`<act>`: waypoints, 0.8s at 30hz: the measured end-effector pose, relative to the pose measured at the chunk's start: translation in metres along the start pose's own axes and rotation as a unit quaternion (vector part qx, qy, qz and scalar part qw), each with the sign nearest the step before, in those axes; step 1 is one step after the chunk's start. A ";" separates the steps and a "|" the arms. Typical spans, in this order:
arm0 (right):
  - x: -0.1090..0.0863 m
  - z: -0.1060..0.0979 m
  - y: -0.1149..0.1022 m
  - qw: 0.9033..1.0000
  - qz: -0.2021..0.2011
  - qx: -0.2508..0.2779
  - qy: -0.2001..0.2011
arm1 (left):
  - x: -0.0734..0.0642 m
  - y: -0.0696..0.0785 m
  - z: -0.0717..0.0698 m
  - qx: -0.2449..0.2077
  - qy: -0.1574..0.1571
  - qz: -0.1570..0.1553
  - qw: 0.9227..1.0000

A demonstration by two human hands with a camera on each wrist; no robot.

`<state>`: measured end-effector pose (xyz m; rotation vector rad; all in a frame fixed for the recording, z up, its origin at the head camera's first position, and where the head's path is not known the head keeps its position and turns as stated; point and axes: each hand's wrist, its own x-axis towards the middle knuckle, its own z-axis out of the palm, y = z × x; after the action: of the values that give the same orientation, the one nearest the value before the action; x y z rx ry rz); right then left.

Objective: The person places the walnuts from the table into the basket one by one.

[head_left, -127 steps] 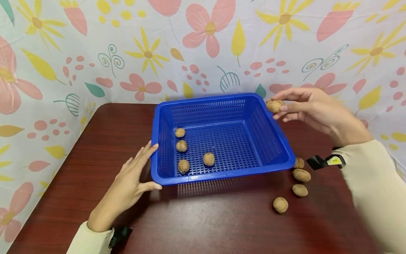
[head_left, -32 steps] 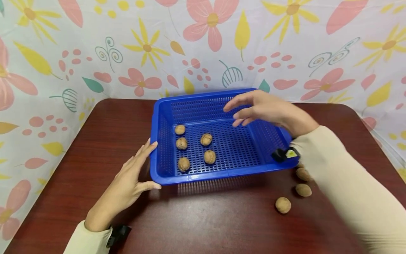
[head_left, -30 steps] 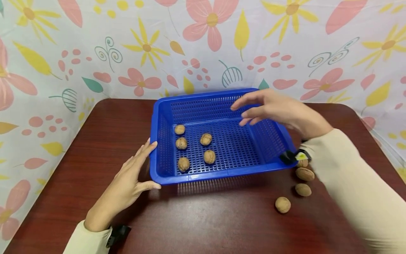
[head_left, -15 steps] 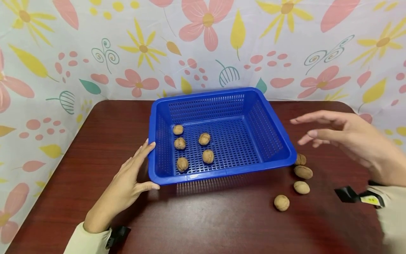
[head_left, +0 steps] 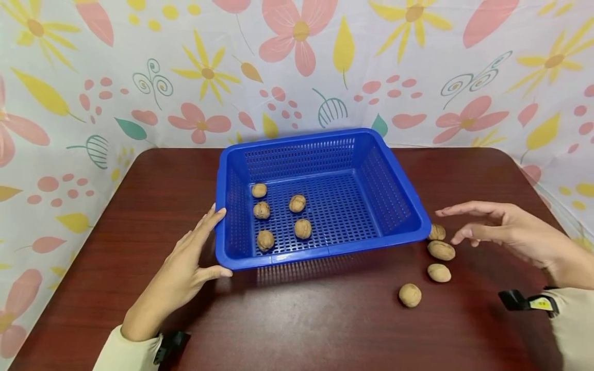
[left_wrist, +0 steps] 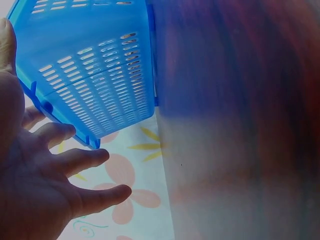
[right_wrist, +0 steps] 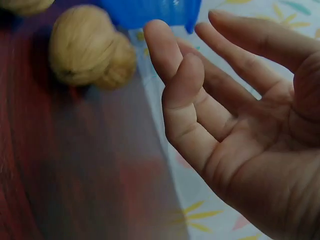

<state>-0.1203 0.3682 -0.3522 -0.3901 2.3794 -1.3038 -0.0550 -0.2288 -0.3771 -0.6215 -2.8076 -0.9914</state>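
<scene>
A blue plastic basket (head_left: 325, 251) holds several walnuts (head_left: 302, 229) near its left side. My left hand (head_left: 183, 268) rests at the basket's left rim, fingers spread and fairly straight; the left wrist view shows the fingers (left_wrist: 82, 160) beside the perforated wall. More walnuts (head_left: 441, 250) lie on the table at the basket's front right corner. Just right of them hovers my right hand (head_left: 510, 232), with nothing in its fingers. In the right wrist view a large walnut (right_wrist: 80, 45) partly covers another, apart from the loosely bent fingers (right_wrist: 182, 90).
The dark reddish wooden table (head_left: 297, 319) carries everything. A white cloth (head_left: 352, 62) with a flower print hangs close behind the basket and down the sides. One walnut (head_left: 410, 295) lies nearer the front than the others.
A walnut that the right hand held earlier is now in the basket. The emptied right hand has moved back right, then down toward the walnuts on the table. The left hand has stayed at the rim.
</scene>
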 end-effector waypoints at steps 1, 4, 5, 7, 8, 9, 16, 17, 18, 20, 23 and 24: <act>0.002 -0.001 0.004 1.000 -0.002 0.004 -0.008 | 0.000 0.000 0.000 0.000 0.000 0.000 1.000; 0.009 -0.003 0.015 1.000 -0.006 0.009 -0.023 | 0.000 -0.001 0.001 -0.001 0.000 0.001 1.000; 0.012 -0.004 0.019 1.000 -0.007 0.013 -0.026 | -0.001 -0.001 0.001 0.000 0.001 0.003 1.000; 0.016 -0.006 0.026 0.999 -0.013 0.024 -0.038 | -0.001 -0.002 0.001 0.002 0.004 0.007 1.000; 0.019 -0.007 0.030 0.998 -0.018 0.031 -0.045 | -0.001 -0.002 0.001 0.003 0.006 0.009 1.000; 0.022 -0.008 0.034 0.997 -0.029 0.039 -0.056 | -0.001 -0.002 0.000 0.004 0.006 0.010 1.000; 0.038 -0.008 0.049 0.987 -0.080 0.079 -0.116 | 0.000 -0.004 0.002 0.002 0.005 0.012 1.000; 0.040 -0.008 0.050 0.986 -0.085 0.076 -0.122 | -0.001 -0.004 0.002 0.002 0.005 0.012 1.000; 0.042 -0.008 0.050 0.985 -0.089 0.075 -0.127 | -0.001 -0.004 0.002 0.002 0.005 0.012 1.000; 0.046 -0.008 0.050 0.984 -0.095 0.071 -0.135 | -0.001 -0.004 0.002 0.003 0.007 0.013 1.000; 0.050 -0.007 0.050 0.981 -0.101 0.075 -0.149 | -0.001 -0.004 0.002 0.003 0.007 0.009 1.000; 0.051 -0.007 0.051 0.979 -0.105 0.079 -0.156 | -0.001 -0.004 0.002 0.003 0.006 0.008 1.000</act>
<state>-0.1713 0.3788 -0.4020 -0.7539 2.0026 -1.3952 -0.0556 -0.2306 -0.3806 -0.6342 -2.7888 -0.9787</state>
